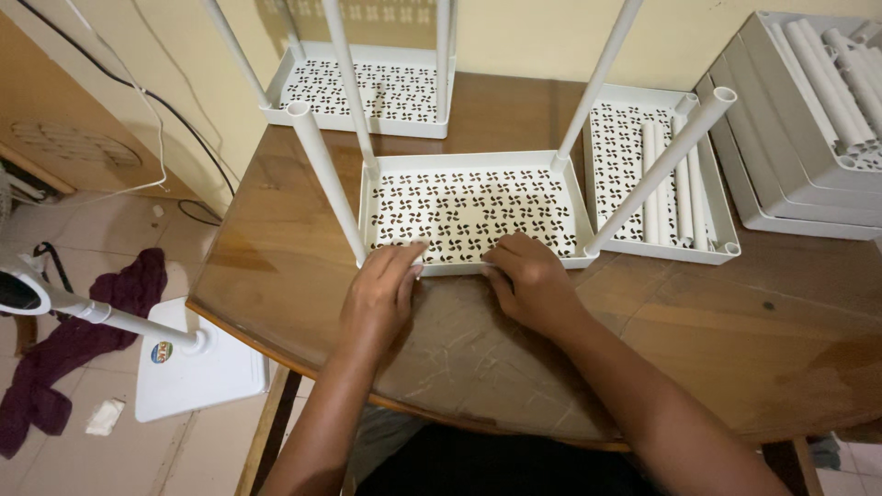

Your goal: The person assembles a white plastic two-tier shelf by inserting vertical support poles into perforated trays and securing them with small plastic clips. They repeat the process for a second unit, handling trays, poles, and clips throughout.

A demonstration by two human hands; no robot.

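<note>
At frame centre a white perforated tray [473, 211] lies on the tabletop [735, 349], long axis running left to right, four poles [326, 179] rising from its corners. Both hands press its near rim, directly ahead of the person: left hand [381, 294] on the lower-left part, right hand [528, 280] right of middle, fingers curled over the edge, equally near.

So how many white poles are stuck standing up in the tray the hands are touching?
4, one at each corner of the tray: near left, near right, far left, far right. The far two run out of the picture's top.
</note>
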